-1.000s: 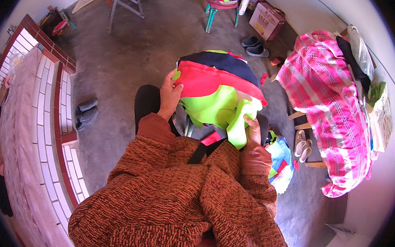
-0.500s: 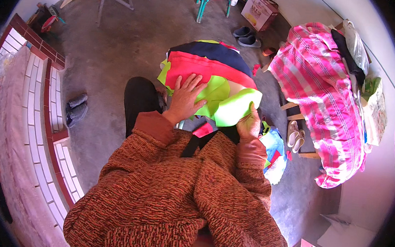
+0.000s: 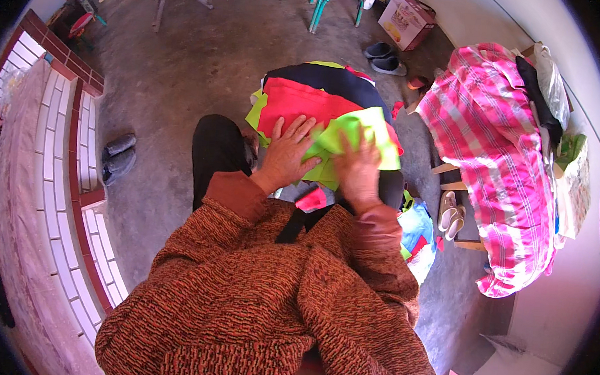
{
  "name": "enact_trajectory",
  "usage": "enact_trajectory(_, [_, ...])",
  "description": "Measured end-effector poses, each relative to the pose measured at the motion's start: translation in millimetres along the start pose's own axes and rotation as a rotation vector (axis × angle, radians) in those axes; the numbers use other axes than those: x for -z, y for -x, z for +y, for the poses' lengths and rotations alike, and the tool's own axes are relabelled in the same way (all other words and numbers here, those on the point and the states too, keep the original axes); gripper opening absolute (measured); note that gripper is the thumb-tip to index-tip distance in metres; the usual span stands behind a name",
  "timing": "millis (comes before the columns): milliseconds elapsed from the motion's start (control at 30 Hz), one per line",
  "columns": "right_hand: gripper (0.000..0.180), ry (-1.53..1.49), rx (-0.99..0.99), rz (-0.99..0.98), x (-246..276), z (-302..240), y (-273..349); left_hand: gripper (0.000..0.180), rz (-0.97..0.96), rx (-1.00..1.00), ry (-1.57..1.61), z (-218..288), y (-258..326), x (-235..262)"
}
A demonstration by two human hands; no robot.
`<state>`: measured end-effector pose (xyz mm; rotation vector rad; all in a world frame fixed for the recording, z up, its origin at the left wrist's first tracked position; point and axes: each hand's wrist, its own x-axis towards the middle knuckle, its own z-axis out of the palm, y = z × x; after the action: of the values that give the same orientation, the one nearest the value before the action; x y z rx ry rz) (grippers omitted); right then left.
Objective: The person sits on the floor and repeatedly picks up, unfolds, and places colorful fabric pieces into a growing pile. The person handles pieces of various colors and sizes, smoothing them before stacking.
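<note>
Head view, looking down past a brown knitted coat [image 3: 239,280]: a layered pile of cloth lies in front of the person, just beyond the lap, navy cloth [image 3: 341,81] at the far side, red cloth [image 3: 295,99] across the middle and lime cloth [image 3: 376,123] on top at the near right. The left hand [image 3: 287,154] rests palm down where red meets lime, fingers spread and grasping nothing; lying so flat, it probably keeps the layers from sliding. The right hand [image 3: 358,162] is blurred over the lime cloth, its grip loose, fingers seemingly extended with nothing visibly pinched; such a pose would suit smoothing or pressing the layer flat. The left knee [image 3: 213,141], in dark trousers, stands beside the pile, which sits close in, likely so both hands reach it easily. What bears it is mostly hidden. A red scrap [image 3: 311,199] lies nearer the lap. Beside the right forearm, low down, is a blue-and-white bag [image 3: 418,226] with coloured scraps, perhaps placed there to be within reach. Farther right, pink plaid cloth [image 3: 498,145] drapes over something with wooden legs, possibly as a cover, with pale shoes [image 3: 451,216] beside it.
</note>
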<state>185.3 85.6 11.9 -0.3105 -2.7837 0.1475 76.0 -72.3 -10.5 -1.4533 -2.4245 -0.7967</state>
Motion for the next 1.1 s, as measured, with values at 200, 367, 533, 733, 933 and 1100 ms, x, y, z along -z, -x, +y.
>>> enact_trajectory(200, [0.065, -0.014, -0.115, -0.154, -22, -27, 15, 0.060, 0.037, -0.014, 0.043, -5, 3, -1])
enact_trajectory(367, [0.067, 0.003, -0.105, -0.154, -22, -26, 17, 0.062, -0.035, -0.004, 0.129, -8, -1, 6])
enact_trajectory(533, [0.069, -0.021, -0.132, -0.162, -20, -24, 17, 0.058, 0.004, 0.039, 0.280, -6, -17, 34])
enact_trajectory(733, [0.073, -0.093, -0.104, -0.088, -26, -22, 18, 0.041, 0.097, -0.160, 0.208, 27, -61, 45])
enact_trajectory(933, [0.068, -0.189, -0.061, -0.186, -14, -3, 24, 0.039, -0.151, -0.163, -0.041, 15, -75, -32])
enact_trajectory(1100, [0.048, -0.638, -0.069, 0.084, 9, 40, 41, 0.047, -0.238, -0.138, -0.178, 16, -72, -32])
